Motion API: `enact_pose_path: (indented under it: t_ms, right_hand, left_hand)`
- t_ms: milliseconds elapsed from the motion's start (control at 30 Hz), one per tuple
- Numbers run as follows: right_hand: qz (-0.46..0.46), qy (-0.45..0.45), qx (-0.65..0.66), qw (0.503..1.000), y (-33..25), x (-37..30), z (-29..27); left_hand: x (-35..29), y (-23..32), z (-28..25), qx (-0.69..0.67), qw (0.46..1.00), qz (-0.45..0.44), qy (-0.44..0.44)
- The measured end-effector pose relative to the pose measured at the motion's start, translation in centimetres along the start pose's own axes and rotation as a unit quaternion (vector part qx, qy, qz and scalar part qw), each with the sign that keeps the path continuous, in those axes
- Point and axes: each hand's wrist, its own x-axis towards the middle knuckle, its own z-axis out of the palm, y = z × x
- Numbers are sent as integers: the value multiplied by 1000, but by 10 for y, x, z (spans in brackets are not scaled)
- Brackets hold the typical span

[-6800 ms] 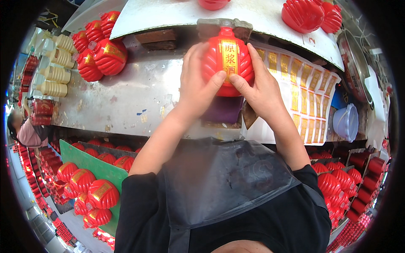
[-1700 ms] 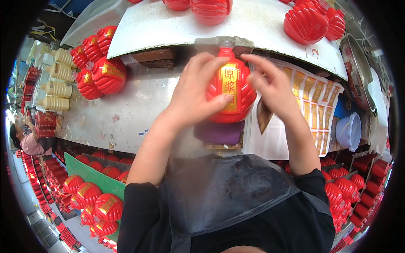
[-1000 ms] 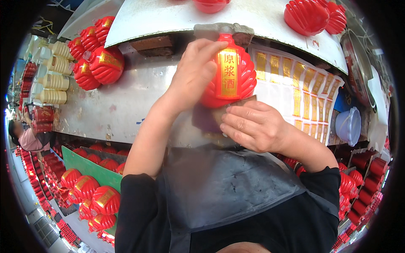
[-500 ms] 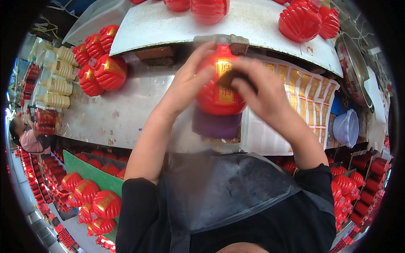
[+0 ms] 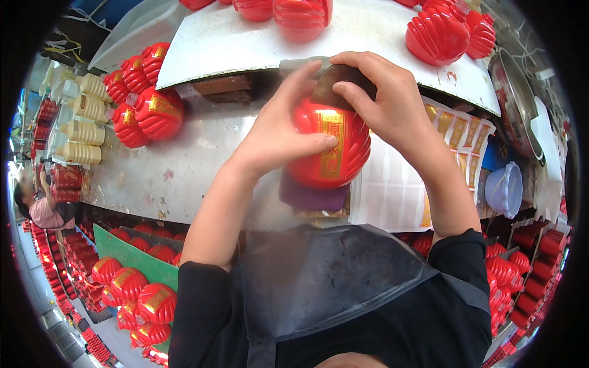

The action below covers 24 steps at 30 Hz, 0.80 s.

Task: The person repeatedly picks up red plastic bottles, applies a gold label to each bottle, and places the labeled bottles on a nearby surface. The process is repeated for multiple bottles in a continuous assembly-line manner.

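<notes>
A rounded red bottle (image 5: 362, 147) with ridged sides lies on a purple cloth pad (image 5: 313, 197), its neck hidden behind my hands. Down its upper face runs a gold and red label (image 5: 333, 162). My left hand (image 5: 276, 132) grips the bottle's left side, thumb pressed on the label. Pinched between the thumb and fingers of my right hand (image 5: 392, 92) is a flat dark brown piece (image 5: 328, 86), held against the top of the bottle near the neck. Right of the bottle lies a sheet of gold labels (image 5: 457, 132), partly peeled off.
Beyond my hands a white board (image 5: 227, 43) carries red bottles (image 5: 435, 40). More red bottles (image 5: 159, 113) stand at the left beside cream bottles (image 5: 83, 132). A lavender bucket (image 5: 503, 190) sits at the right. Left below, a green panel (image 5: 138, 251) borders bottles. A co-worker (image 5: 46, 205) is far left.
My right hand and the dark piece have moved up from the label's middle toward the bottle's neck. The bottle has turned slightly, and my left thumb now rests on the label.
</notes>
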Motion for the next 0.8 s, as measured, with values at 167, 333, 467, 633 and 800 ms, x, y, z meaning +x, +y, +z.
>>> enact_pose_path:
  t_ms: [167,333,467,633,800]
  right_hand:
    - [111,78,225,965,0,-19,-14]
    - [306,33,222,925,-4,-36,-16]
    - [264,-68,179,945,-13,-49,1]
    - [284,-72,125,948,-19,-50,8]
    - [289,-57,153,943,-20,-48,8]
  left_hand:
    - [-2,7,2,11,1000,2,-14]
    - [-8,11,3,-18,1000,-13,-11]
    - [-7,9,10,-62,998,-8,0]
    - [-9,6,16,-34,999,4,33]
    - [-10,5,19,-42,998,6,43]
